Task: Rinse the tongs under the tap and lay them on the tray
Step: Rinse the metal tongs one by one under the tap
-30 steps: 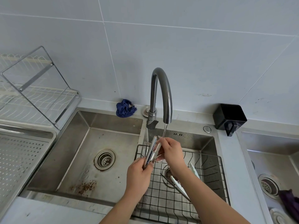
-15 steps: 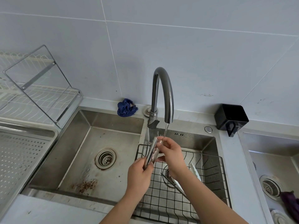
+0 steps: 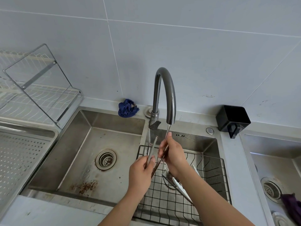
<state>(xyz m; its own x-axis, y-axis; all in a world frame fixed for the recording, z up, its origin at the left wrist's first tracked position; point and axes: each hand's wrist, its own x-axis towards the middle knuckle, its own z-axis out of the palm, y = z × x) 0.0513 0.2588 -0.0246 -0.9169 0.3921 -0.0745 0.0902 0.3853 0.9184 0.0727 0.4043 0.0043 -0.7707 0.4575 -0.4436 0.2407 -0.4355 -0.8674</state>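
Two hands are on the tongs, and both are mine. My left hand is below the tap and a bit to its left. Its fingers and thumb curl round the bottom end of the tongs, where the two arms join. My right hand is right under the tap's mouth. Its fingers pinch one arm of the tongs, the brownish one. The other arm, shiny with little teeth at its tip, sticks up free just left of the tap's mouth. So the tongs are spread like a V, held up in the air below the tap. A thin stream of water falls from the tap onto the top of my right hand.

Under the tap and my hands, a black wire basket sits in the sink. A white thing lies in it, partly hidden by my right arm. Left of the tap, the sink has a round drain and some rusty spots. Far left of the tap is the steel tray with many small holes, well apart from the tongs. A wire dish rack stands behind it. A blue cloth lies just left of the tap's foot. A black box stands right of the tap, by the wall. Far right of the tap is the other sink, with a purple cloth in it.
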